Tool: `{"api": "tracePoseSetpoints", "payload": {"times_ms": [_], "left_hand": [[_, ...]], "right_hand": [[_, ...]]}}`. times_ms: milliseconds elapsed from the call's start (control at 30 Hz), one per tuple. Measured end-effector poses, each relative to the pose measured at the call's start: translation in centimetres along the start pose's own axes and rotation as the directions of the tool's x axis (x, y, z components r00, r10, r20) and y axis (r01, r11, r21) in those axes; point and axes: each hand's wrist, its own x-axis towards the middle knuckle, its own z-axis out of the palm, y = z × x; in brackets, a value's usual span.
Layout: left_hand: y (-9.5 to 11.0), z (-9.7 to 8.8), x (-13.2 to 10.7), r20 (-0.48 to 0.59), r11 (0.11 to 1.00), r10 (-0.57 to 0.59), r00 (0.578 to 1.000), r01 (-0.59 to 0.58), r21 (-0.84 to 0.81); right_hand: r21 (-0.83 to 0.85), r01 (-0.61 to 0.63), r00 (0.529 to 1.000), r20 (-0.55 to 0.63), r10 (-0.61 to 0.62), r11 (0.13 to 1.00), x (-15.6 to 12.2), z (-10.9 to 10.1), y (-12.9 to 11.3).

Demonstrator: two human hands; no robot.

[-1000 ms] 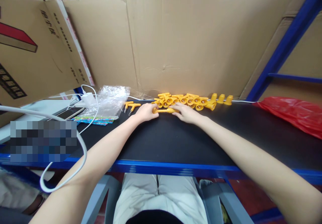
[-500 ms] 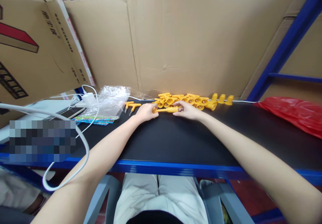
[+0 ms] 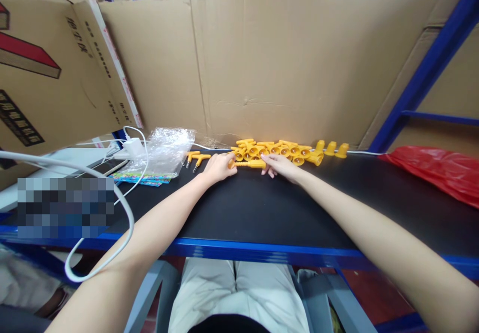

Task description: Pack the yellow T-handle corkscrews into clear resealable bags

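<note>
A yellow plastic corkscrew (image 3: 251, 164) lies level between my two hands, just above or on the black table top. My left hand (image 3: 220, 167) is closed round its handle end, which the fingers mostly hide. A ridged shaft shows between that hand and the smooth yellow body. At the other end, the thumb and fingers of my right hand (image 3: 277, 166) pinch the body's rim. Right behind lies a pile of yellow corkscrews and bell-shaped bodies (image 3: 275, 150). To the left of my left hand are T-handles with metal spirals (image 3: 201, 158).
Three yellow bell bodies (image 3: 330, 148) stand right of the pile. A clear plastic bag (image 3: 164, 146) and a white charger (image 3: 133, 147) lie left. A white cable (image 3: 129, 213) loops over my left forearm. A red bag (image 3: 434, 171) lies right. Cardboard (image 3: 284, 59) walls the back.
My right hand has shifted slightly and its fingers are lower around the corkscrew's end. The left hand keeps its hold. The view has moved very slightly.
</note>
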Motion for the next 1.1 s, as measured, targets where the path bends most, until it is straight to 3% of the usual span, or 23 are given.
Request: {"api": "tracePoseSetpoints", "payload": {"times_ms": [100, 300, 500, 733, 1100], "left_hand": [[0.2, 0.1, 0.0, 0.002, 1.0, -0.012, 1.0, 0.012, -0.006], [0.3, 0.3, 0.0, 0.032, 0.999, -0.043, 0.999, 0.043, 0.007], [0.4, 0.2, -0.1, 0.018, 0.999, -0.042, 0.999, 0.041, 0.012], [0.3, 0.2, -0.1, 0.021, 0.998, -0.06, 0.998, 0.06, 0.024], [0.4, 0.2, 0.0, 0.023, 0.998, -0.06, 0.998, 0.06, 0.025]], "right_hand": [[0.017, -0.01, 1.0, 0.026, 0.01, 1.0, 0.0, -0.2, 0.0], [0.088, -0.066, 0.975, 0.219, 0.046, 0.994, -0.7, -1.4, -0.4], [0.07, -0.046, 0.978, 0.205, 0.031, 0.996, -0.5, -1.4, -0.2], [0.004, -0.059, 0.994, 0.093, 0.058, 0.998, 0.1, -0.8, 0.1], [0.097, -0.08, 0.978, 0.202, 0.059, 0.992, -1.0, -1.6, -0.5]]}}
